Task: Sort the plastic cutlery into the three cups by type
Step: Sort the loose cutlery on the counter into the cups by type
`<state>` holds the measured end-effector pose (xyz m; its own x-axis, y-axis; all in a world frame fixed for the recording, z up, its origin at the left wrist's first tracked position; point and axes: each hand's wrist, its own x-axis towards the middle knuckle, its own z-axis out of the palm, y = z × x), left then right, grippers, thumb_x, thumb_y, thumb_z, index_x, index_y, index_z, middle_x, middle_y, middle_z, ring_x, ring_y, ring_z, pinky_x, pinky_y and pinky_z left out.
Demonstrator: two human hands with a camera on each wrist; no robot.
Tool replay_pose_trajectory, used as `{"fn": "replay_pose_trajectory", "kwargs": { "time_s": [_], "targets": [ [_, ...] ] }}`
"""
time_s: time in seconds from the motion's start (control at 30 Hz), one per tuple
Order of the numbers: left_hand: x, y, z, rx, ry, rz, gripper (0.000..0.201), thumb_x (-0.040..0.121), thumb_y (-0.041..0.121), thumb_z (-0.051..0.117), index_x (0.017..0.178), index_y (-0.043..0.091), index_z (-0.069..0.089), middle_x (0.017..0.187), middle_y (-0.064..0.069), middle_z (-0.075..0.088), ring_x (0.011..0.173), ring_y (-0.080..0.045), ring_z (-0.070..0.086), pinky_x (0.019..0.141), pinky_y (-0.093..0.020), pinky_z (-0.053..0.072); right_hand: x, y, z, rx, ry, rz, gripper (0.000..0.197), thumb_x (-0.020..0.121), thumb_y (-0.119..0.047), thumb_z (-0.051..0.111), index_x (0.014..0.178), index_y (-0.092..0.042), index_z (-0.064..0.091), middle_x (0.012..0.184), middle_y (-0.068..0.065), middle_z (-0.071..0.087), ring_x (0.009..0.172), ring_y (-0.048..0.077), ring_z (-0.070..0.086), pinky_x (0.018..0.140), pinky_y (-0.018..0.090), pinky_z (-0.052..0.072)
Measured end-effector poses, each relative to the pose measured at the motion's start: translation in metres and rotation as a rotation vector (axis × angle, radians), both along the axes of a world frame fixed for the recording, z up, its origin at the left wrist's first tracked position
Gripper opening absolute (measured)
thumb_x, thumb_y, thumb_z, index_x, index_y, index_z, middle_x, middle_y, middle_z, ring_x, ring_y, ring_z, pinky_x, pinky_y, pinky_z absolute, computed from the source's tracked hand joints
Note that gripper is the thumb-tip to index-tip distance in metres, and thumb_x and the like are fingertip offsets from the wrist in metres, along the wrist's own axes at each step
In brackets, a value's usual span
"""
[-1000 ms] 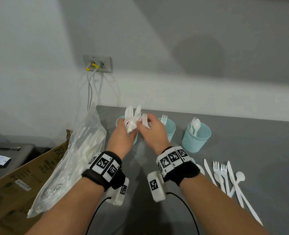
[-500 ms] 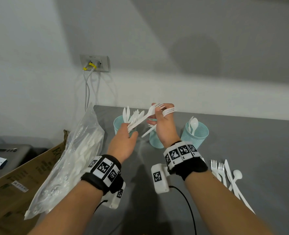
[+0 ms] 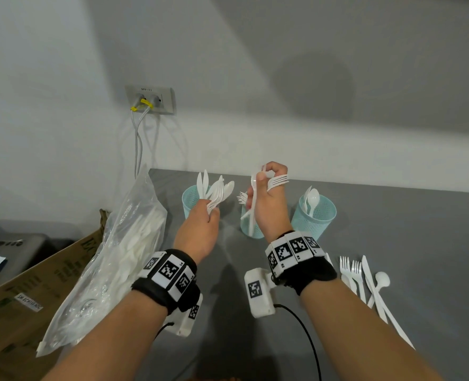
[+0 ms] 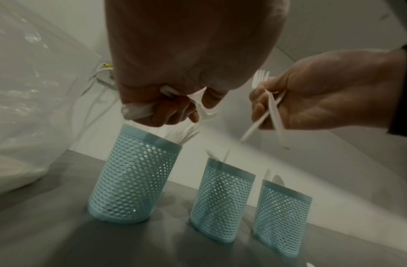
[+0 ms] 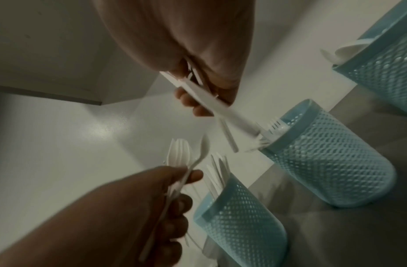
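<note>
Grey worktop (image 3: pixel 393 229), three mesh cups in row. Forks (image 3: pixel 276 180) pinched in right hand (image 3: pixel 269 207), handles pointed down, directly above middle cup (image 3: pixel 248 229). Left hand (image 3: pixel 200 229) clenched round mixed bundle (image 3: pixel 218 192) over left cup (image 3: pixel 190 199). Right hand judged nearer for drop.

Dim wrist views, perhaps motion-blurred, soft shadows

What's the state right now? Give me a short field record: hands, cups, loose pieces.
left hand: grips bundle of spoons
right hand: grips two forks, above middle cup
left cup: holds knives
middle cup: holds forks
right cup: holds spoons
loose cutlery: on table, right side
bag: left of cups
</note>
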<state>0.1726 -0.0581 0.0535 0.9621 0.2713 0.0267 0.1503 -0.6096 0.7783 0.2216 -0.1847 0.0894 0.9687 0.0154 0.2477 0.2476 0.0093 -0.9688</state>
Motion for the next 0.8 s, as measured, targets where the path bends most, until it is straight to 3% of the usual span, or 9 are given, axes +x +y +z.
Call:
{"fn": "replay_pose_trajectory", "kwargs": {
  "time_s": [0.07, 0.17, 0.23, 0.3, 0.37, 0.5, 0.67, 0.73, 0.8],
  "targets": [
    [0.001, -0.001, 0.0, -0.004, -0.024, -0.003, 0.03, 0.101, 0.038, 0.029, 0.114, 0.018, 0.047, 0.097, -0.003, 0.061, 0.087, -0.026, 0.058, 0.074, -0.036, 0.043, -0.001, 0.002, -0.007, -0.093, 0.016, -0.008, 0.007, 0.101, -0.027, 0.038, 0.106, -0.023, 0.039, 0.067, -0.004, 0.045, 0.052, 0.007, 0.043, 0.055, 0.021, 0.04],
    [0.002, -0.004, -0.001, 0.007, -0.064, -0.021, 0.03, 0.102, 0.039, 0.027, 0.109, 0.018, 0.048, 0.092, -0.002, 0.061, 0.082, -0.024, 0.059, 0.069, -0.035, 0.043, -0.005, 0.007, -0.012, -0.213, 0.077, 0.013, 0.027, 0.093, -0.036, 0.056, 0.103, -0.011, 0.053, 0.081, -0.007, 0.06, 0.073, 0.006, 0.057, 0.07, 0.021, 0.044],
    [0.002, -0.006, 0.0, 0.004, -0.1, -0.039, 0.029, 0.102, 0.036, 0.029, 0.109, 0.017, 0.048, 0.092, -0.001, 0.061, 0.079, -0.019, 0.058, 0.065, -0.034, 0.042, -0.005, 0.01, -0.015, -0.237, 0.138, 0.028, 0.031, 0.084, -0.04, 0.068, 0.093, -0.011, 0.063, 0.085, -0.003, 0.07, 0.08, 0.011, 0.064, 0.076, 0.024, 0.049],
    [0.002, -0.008, 0.002, 0.013, -0.123, -0.056, 0.026, 0.102, 0.033, 0.03, 0.111, 0.015, 0.048, 0.094, 0.0, 0.058, 0.077, -0.017, 0.056, 0.062, -0.031, 0.037, -0.003, 0.013, -0.016, -0.251, 0.18, -0.006, 0.024, 0.077, -0.039, 0.074, 0.078, -0.016, 0.066, 0.076, -0.002, 0.071, 0.072, 0.012, 0.065, 0.076, 0.028, 0.051],
    [0.002, -0.01, 0.003, 0.043, -0.114, -0.063, 0.025, 0.102, 0.031, 0.031, 0.114, 0.016, 0.047, 0.095, 0.001, 0.055, 0.076, -0.017, 0.053, 0.065, -0.031, 0.035, -0.001, 0.011, -0.015, -0.278, 0.182, -0.043, 0.016, 0.078, -0.029, 0.074, 0.071, -0.017, 0.066, 0.067, -0.006, 0.066, 0.066, 0.009, 0.061, 0.071, 0.024, 0.049],
    [0.002, -0.01, 0.001, 0.066, -0.076, -0.063, 0.018, 0.102, 0.028, 0.033, 0.109, 0.016, 0.044, 0.087, 0.002, 0.052, 0.069, -0.018, 0.049, 0.066, -0.03, 0.035, 0.002, 0.002, -0.003, -0.304, 0.16, -0.05, 0.015, 0.082, -0.021, 0.07, 0.086, -0.007, 0.072, 0.063, -0.01, 0.061, 0.058, 0.001, 0.055, 0.058, 0.01, 0.041],
    [0.011, -0.011, -0.004, 0.086, -0.086, -0.058, 0.016, 0.102, 0.022, 0.034, 0.106, 0.011, 0.046, 0.076, 0.0, 0.049, 0.062, -0.019, 0.049, 0.056, -0.024, 0.03, 0.013, -0.017, 0.032, -0.259, 0.014, -0.203, 0.01, 0.088, -0.022, 0.062, 0.085, -0.012, 0.061, 0.068, -0.005, 0.058, 0.061, 0.013, 0.054, 0.066, 0.029, 0.048],
    [0.012, -0.011, -0.001, 0.05, -0.063, -0.048, 0.02, 0.103, 0.021, 0.031, 0.109, 0.01, 0.046, 0.082, -0.007, 0.054, 0.071, -0.023, 0.052, 0.053, -0.025, 0.032, 0.022, -0.031, 0.048, -0.243, -0.069, -0.298, 0.012, 0.089, -0.024, 0.061, 0.085, -0.013, 0.058, 0.067, -0.006, 0.056, 0.059, 0.014, 0.051, 0.063, 0.03, 0.046],
    [0.014, -0.01, 0.001, -0.006, -0.06, -0.035, 0.025, 0.104, 0.022, 0.028, 0.111, 0.007, 0.046, 0.089, -0.011, 0.055, 0.078, -0.021, 0.051, 0.055, -0.017, 0.034, 0.033, -0.044, 0.052, -0.322, -0.106, -0.341, 0.012, 0.09, -0.026, 0.06, 0.087, -0.014, 0.057, 0.068, -0.009, 0.055, 0.061, 0.01, 0.05, 0.063, 0.026, 0.043]
  ]
}}
